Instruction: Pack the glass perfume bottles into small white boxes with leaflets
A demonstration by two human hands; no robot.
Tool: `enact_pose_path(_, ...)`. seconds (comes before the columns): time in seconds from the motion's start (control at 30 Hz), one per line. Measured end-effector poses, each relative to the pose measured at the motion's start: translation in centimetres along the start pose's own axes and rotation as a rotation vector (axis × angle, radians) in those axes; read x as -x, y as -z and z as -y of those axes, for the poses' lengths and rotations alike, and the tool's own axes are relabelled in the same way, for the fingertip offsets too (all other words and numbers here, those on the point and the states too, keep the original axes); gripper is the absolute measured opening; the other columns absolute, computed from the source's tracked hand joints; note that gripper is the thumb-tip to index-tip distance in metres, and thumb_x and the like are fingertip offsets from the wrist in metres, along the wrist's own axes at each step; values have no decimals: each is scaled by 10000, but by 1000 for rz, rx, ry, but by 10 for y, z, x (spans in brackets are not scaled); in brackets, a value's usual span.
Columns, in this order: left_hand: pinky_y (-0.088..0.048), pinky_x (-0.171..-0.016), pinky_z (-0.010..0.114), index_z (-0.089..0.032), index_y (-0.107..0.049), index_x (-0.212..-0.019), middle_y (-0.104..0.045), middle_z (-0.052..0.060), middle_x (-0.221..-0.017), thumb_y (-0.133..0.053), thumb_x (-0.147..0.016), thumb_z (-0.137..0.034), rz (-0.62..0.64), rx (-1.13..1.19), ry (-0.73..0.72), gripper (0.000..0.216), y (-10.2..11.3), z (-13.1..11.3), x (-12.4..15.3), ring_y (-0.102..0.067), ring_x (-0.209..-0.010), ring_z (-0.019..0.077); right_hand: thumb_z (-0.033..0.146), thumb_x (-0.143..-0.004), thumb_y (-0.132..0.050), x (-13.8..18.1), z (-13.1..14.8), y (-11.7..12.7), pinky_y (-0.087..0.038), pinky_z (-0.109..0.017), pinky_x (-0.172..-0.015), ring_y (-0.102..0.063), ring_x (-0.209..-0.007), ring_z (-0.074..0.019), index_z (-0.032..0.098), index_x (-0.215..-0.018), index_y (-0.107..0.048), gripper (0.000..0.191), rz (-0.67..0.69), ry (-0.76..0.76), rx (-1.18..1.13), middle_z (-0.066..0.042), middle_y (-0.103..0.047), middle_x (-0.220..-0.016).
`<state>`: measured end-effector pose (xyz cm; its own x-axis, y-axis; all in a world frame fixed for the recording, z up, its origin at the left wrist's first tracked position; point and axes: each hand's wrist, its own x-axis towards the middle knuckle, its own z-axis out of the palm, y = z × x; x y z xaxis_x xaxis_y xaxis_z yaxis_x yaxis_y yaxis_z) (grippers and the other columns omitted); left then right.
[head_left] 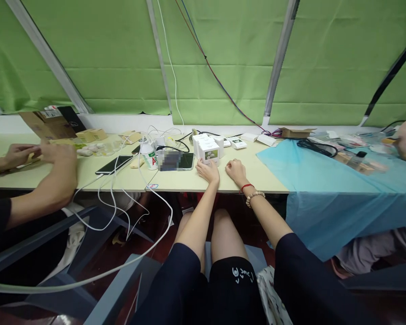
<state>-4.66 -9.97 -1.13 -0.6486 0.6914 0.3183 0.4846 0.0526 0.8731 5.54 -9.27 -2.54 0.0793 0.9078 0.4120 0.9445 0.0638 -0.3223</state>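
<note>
Several small white boxes (205, 143) stand close together on the pale yellow table, one with a green picture on its front. My left hand (209, 171) is at the lower front of the nearest box, its fingers and thumb gripping it from either side. Just to the right, my right hand (236, 170) rests on the table near its front edge, apart from the boxes. Its fingers are curled in, and what they hold, if anything, is hidden. A red string and a beaded bracelet (255, 197) circle my right wrist.
Flat white cartons (237, 143) lie behind the boxes. To the left are a phone (186, 161), a white bottle (149, 155), a tablet (114, 165) and loose white cables (113, 198). A co-worker's hands (43, 153) work at far left. Blue sheeting (311, 176) covers the table's right side.
</note>
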Motion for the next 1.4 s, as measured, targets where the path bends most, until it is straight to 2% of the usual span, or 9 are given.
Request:
enact_pose_path(0.27, -355, -867, 288, -149, -408, -1188, -455, 97, -1121, -563, -815, -221, -88, 53, -90, 410, -1, 2, 0, -419, -1074, 192, 214, -817, -412, 1, 2, 3, -364, -280, -674, -493, -924, -189, 168, -856, -624, 220, 21, -9, -12, -68, -576, -934)
enact_pose_path(0.37, -338, -886, 284, -130, -391, -1201, -467, 91, -1069, -520, -842, -202, -101, 49, -288, 388, 0, -2, 5, -427, -1024, 178, 208, -820, -419, 2, 3, 6, -360, -278, -664, -526, -882, -183, 169, -880, -620, 213, 54, -26, -23, -56, -597, -909)
enact_pose_path(0.43, -331, -886, 276, -125, -430, -1144, -479, 84, -1039, -487, -851, -175, 2, 15, -529, 303, 1, -5, 10, -433, -992, 169, 232, -848, -401, 4, 4, 9, -353, -279, -650, -545, -827, -181, 161, -900, -611, 227, 70, -30, -28, -56, -609, -879)
enact_pose_path(0.57, -357, -799, 247, -146, -488, -905, -527, 52, -939, -439, -837, -120, 458, -145, -876, 88, 1, -8, 20, -477, -888, 152, 241, -887, -357, 7, 3, 15, -332, -268, -617, -552, -762, -170, 145, -878, -589, 251, 85, -1, -33, -60, -612, -828)
enact_pose_path(0.67, -365, -667, 236, -173, -480, -903, -557, 25, -888, -407, -856, -155, 612, -224, -790, 88, -1, -6, 20, -515, -771, 141, 225, -868, -383, 8, 2, 16, -309, -263, -599, -544, -737, -157, 155, -833, -574, 207, 90, 11, -43, -40, -606, -798)
enact_pose_path(0.9, -383, -692, 290, -143, -525, -930, -561, 81, -781, -382, -884, -194, 536, -399, -478, 158, -4, -5, 14, -543, -790, 216, 222, -862, -368, 4, 1, 10, -291, -279, -615, -550, -775, -184, 165, -1020, -546, 245, 50, -81, -74, -51, -610, -824)
enact_pose_path(1.03, -350, -845, 307, -117, -498, -1061, -553, 111, -925, -341, -888, -137, 446, -422, -509, 234, -1, -11, 16, -485, -1005, 230, 184, -896, -255, 4, -3, 10, -261, -278, -595, -546, -743, -180, 171, -1106, -468, 299, -36, -239, -123, -51, -602, -830)
enact_pose_path(1.2, -357, -662, 281, -126, -551, -962, -570, 89, -824, -368, -894, -204, 606, -451, -523, 210, -3, -8, 17, -541, -776, 212, 247, -922, -292, 7, 0, 12, -260, -280, -614, -555, -801, -182, 147, -960, -539, 270, 79, -169, -7, -70, -612, -879)
enact_pose_path(1.4, -335, -638, 232, -169, -566, -861, -588, 11, -838, -371, -887, -214, 667, -375, -514, 201, -2, 1, 12, -535, -794, 142, 265, -907, -307, 5, 0, 11, -292, -278, -625, -563, -829, -183, 172, -955, -561, 275, 120, -122, 48, -54, -619, -892)
